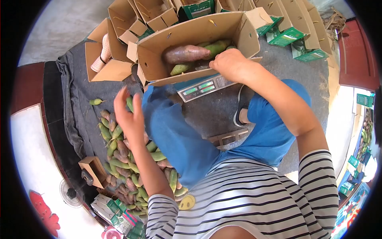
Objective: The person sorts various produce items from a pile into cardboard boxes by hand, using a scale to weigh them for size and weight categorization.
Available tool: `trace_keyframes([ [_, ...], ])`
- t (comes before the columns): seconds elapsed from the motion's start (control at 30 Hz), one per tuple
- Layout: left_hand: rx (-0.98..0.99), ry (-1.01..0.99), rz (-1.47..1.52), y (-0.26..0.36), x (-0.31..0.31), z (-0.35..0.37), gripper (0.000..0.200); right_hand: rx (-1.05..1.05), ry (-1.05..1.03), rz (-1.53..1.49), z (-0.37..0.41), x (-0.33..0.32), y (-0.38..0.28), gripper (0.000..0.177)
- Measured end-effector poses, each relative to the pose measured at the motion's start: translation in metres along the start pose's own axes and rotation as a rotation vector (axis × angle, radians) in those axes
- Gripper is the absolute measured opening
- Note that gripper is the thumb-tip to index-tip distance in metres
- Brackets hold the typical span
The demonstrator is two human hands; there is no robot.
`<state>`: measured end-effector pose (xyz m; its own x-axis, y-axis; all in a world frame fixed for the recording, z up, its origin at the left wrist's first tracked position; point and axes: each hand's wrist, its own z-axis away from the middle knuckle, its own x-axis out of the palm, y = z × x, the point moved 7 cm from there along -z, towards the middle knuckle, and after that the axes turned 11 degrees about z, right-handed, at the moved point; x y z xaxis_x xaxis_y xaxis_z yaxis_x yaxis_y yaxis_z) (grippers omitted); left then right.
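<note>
An open cardboard box point(159, 75) stands on a digital scale point(207, 87) in front of me. Inside it lie a large pinkish-brown root with a shiny surface point(185, 53) and several green radishes point(218, 48). My right hand point(232, 65) is at the box's near rim, its fingers curled inward; what they grip, if anything, is hidden. To the left of the box, my left hand point(129, 109) is raised with fingers apart, holding nothing. Below it spreads a heap of green and brownish radishes point(119, 159) on the floor.
Open cardboard boxes point(157, 14) with green printed sides line the far side. A box at left point(113, 73) holds a pale pink mesh-like item point(102, 55). One radish point(96, 102) lies apart on dark cloth point(75, 91). My knees flank the scale.
</note>
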<state>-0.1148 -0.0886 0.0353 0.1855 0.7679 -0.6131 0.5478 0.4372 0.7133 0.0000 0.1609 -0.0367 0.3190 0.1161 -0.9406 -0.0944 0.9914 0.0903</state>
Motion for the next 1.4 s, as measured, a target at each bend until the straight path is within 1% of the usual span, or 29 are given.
trace_keyframes([
  [0.03, -0.134, 0.054, 0.084, -0.038, -0.013, 0.017, 0.034, 0.0, 0.001, -0.007, -0.001, 0.002, 0.002, 0.012],
  [0.07, -0.232, 0.064, 0.039, -0.066, -0.022, 0.036, 0.036, -0.003, 0.0, -0.013, -0.001, 0.003, 0.002, 0.012],
  [0.13, -0.364, 0.031, 0.21, -0.175, -0.028, 0.102, 0.035, 0.009, 0.034, -0.065, 0.002, 0.0, 0.005, 0.014],
  [0.17, -0.467, -0.004, 0.167, -0.204, -0.025, 0.136, 0.035, 0.012, 0.048, -0.085, 0.003, -0.003, 0.008, 0.016],
  [0.2, -0.556, -0.046, 0.092, -0.217, -0.023, 0.167, 0.035, 0.01, 0.122, -0.127, 0.008, -0.013, 0.012, 0.023],
  [0.27, -0.688, -0.155, -0.08, -0.233, -0.015, 0.228, 0.036, 0.068, 0.267, -0.161, 0.015, -0.03, 0.02, 0.025],
  [0.3, -0.71, -0.2, -0.136, -0.237, -0.012, 0.251, 0.036, 0.1, 0.321, -0.17, 0.017, -0.037, 0.023, 0.026],
  [0.4, -0.751, -0.305, -0.26, -0.236, 0.002, 0.297, 0.037, 0.127, 0.323, -0.125, 0.02, -0.039, 0.024, 0.026],
  [0.5, -0.755, -0.344, -0.31, -0.231, 0.009, 0.319, 0.038, 0.109, 0.349, -0.149, 0.021, -0.038, 0.022, 0.026],
  [0.57, -0.754, -0.356, -0.328, -0.23, 0.013, 0.329, 0.038, 0.149, 0.305, -0.142, 0.022, -0.043, 0.025, 0.025],
  [0.6, -0.751, -0.359, -0.332, -0.229, 0.014, 0.33, 0.038, 0.168, 0.281, -0.138, 0.022, -0.046, 0.027, 0.025],
  [0.9, -0.719, -0.385, -0.347, -0.226, 0.033, 0.335, 0.041, 0.256, 0.404, -0.134, 0.031, -0.05, 0.051, 0.022],
  [1.0, -0.705, -0.388, -0.349, -0.227, 0.037, 0.335, 0.042, 0.252, 0.349, -0.104, 0.029, -0.046, 0.052, 0.024],
  [1.2, -0.676, -0.402, -0.35, -0.227, 0.041, 0.336, 0.043, 0.274, 0.558, -0.147, 0.036, -0.059, 0.061, 0.021],
  [1.3, -0.661, -0.408, -0.355, -0.227, 0.034, 0.336, 0.044, 0.272, 0.541, -0.128, 0.036, -0.057, 0.06, 0.02],
  [1.4, -0.645, -0.405, -0.362, -0.227, 0.022, 0.337, 0.045, 0.215, 0.333, -0.125, 0.029, -0.045, 0.049, 0.02],
])
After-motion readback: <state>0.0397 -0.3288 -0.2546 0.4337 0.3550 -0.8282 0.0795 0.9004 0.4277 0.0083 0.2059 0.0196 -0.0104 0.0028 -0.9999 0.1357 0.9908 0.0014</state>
